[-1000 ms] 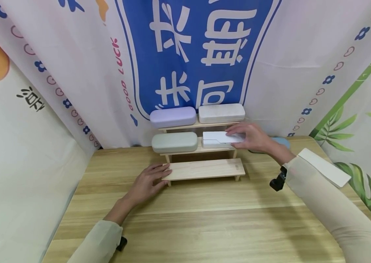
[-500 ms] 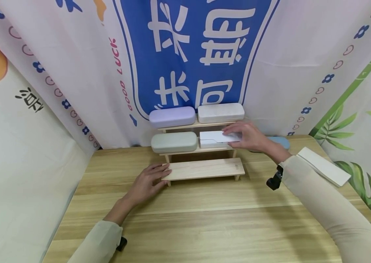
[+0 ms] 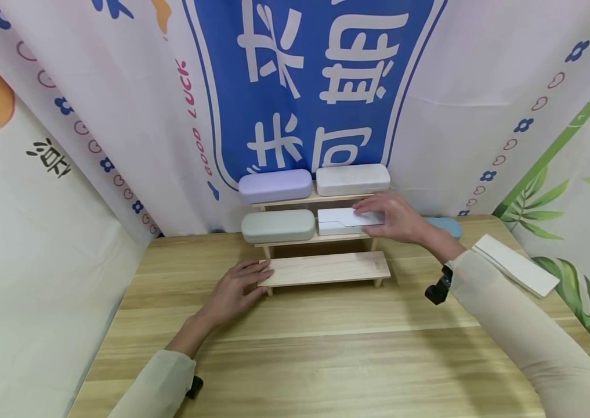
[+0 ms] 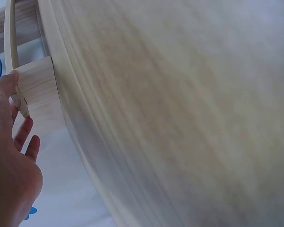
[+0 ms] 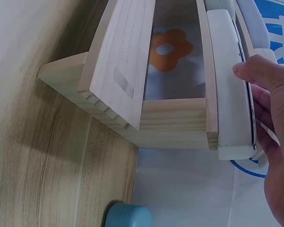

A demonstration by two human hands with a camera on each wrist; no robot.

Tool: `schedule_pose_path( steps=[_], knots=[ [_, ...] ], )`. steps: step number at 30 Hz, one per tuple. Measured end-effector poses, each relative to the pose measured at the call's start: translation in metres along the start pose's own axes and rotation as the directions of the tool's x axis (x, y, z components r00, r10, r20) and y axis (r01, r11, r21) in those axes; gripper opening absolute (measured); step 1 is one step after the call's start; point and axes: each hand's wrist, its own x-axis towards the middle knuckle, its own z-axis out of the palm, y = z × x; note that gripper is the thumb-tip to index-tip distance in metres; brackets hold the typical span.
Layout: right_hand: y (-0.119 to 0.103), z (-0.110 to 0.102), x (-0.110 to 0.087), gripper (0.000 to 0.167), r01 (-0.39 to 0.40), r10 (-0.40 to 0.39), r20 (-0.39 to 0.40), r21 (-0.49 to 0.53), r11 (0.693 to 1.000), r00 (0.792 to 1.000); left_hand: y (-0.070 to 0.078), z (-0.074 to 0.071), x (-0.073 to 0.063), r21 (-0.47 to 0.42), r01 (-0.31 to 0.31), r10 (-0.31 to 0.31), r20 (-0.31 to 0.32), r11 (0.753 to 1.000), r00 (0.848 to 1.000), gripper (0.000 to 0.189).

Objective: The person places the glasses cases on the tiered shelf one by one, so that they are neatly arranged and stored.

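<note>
A three-tier wooden rack (image 3: 326, 270) stands on the table near the back. My right hand (image 3: 398, 217) holds the right end of a white glasses case (image 3: 337, 224) with a flap front, thumb on one side and fingers on the other. That case sits on the middle tier, beside a grey-green glasses case (image 3: 278, 226). On the top tier are a lavender glasses case (image 3: 275, 186) and a whitish one. My left hand (image 3: 234, 290) grips the left end of the bare lowest tier; in the left wrist view, its thumb and fingers lie around the board end (image 4: 20, 101).
Behind my right forearm lies a blue case (image 3: 446, 226), partly hidden. A flat white folded piece (image 3: 516, 265) rests at the table's right side. Printed curtains (image 3: 446, 139) hang close behind the rack, and fabric walls flank the wooden table (image 3: 321, 360).
My right hand has shifted slightly left with the white flap case, bringing it closer to the grey-green one. My left hand stays on the rack's lowest tier.
</note>
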Motion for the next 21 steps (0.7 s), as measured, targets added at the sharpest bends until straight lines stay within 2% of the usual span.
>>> schedule_pose_path(
  steps=[6,14,21],
  knots=[
    [-0.001,-0.004,-0.004,0.040,0.042,-0.042,-0.016,-0.034,0.999,0.999,0.000,0.000,0.001,0.001,0.002,-0.002,0.002,1.000,1.000,0.045],
    [-0.002,-0.017,-0.016,0.041,0.008,-0.009,-0.032,-0.029,1.000,0.999,-0.002,0.001,0.001,-0.001,0.015,-0.015,0.017,1.000,1.000,0.044],
    [0.000,-0.026,-0.028,0.041,0.011,-0.015,-0.073,-0.044,0.999,0.997,-0.003,0.001,0.001,-0.001,0.028,-0.028,0.031,1.000,0.999,0.044]
  ],
)
